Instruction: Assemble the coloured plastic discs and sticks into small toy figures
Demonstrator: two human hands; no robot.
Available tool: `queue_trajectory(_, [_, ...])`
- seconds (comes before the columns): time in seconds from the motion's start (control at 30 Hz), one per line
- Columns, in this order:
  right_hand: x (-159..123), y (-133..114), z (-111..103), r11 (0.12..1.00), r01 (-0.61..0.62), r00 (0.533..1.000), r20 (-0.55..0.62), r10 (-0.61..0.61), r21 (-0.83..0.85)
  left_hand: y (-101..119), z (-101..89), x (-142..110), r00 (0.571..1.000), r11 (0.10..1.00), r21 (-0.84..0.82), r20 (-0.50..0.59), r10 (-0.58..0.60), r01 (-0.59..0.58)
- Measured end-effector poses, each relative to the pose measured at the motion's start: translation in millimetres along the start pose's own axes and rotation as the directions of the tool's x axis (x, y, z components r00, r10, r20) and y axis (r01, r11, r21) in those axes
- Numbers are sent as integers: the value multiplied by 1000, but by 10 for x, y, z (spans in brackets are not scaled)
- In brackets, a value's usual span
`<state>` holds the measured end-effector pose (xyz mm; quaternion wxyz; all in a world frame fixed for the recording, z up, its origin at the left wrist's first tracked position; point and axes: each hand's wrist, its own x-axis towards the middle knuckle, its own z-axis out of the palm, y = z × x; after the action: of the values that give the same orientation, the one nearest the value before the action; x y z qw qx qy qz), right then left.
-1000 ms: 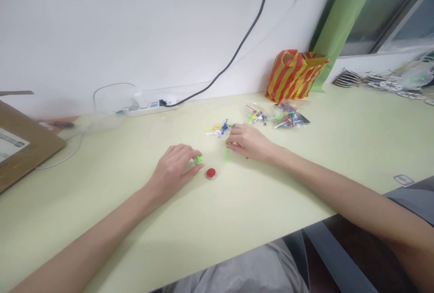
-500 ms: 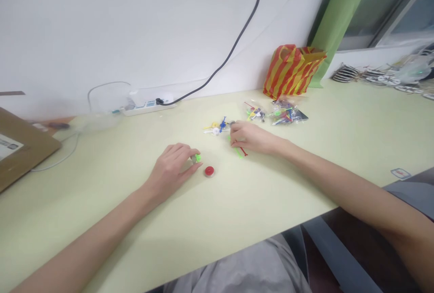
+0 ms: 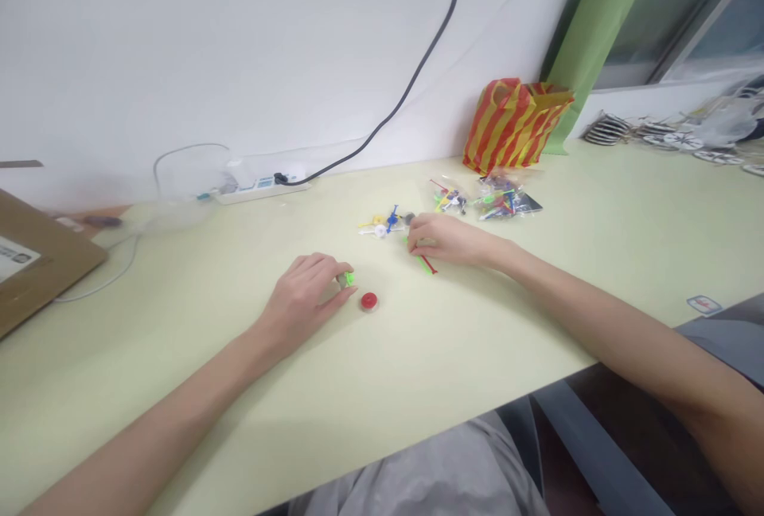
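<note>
My left hand [image 3: 307, 287] rests on the table with thumb and fingers pinched round a small green and grey plastic piece [image 3: 348, 279]. Just to its right lies a round red disc [image 3: 369, 301] with a pale rim. Farther right, my right hand [image 3: 438, 237] has its fingertips closed at the upper end of a thin green stick [image 3: 425, 263]. Beside that, partly under the hand, is a thin red stick [image 3: 430, 267]. Beyond the fingertips are a blue piece [image 3: 392, 220], a white piece [image 3: 380, 232], a yellow piece [image 3: 377, 220] and a dark round piece [image 3: 409, 218].
Clear plastic bags of coloured parts [image 3: 506, 200] lie before a red-and-yellow striped bag [image 3: 516, 126]. A power strip [image 3: 263, 188] with a black cable [image 3: 411, 86] sits along the wall. At the left edge stands a cardboard box [image 3: 48, 261].
The green stick's lower end has shifted right and now lies close along the red stick. My right hand has moved very slightly. The left hand looks still.
</note>
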<state>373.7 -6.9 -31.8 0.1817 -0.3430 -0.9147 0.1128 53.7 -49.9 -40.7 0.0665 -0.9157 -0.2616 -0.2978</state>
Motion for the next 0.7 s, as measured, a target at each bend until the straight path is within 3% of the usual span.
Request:
queue_trajectory(0.13, [-10, -23, -8, 998, -58, 998, 4, 58, 7, 9, 0, 0, 1000, 1000, -4, 11, -7, 7])
queue_trajectory(0.4, [16, 32, 34, 999, -46, 998, -36, 46, -6, 0, 3, 0, 1000, 1000, -8, 30, -6, 7])
queue_trajectory(0.6, [-12, -16, -67, 948, -303, 953, -20, 302, -102, -15, 14, -20, 999, 1000, -9, 40, -11, 11])
queue_trajectory(0.7, [-6, -5, -20, 943, -298, 952, 31, 305, -146, -18, 22, -18, 998, 1000, -6, 53, -17, 18])
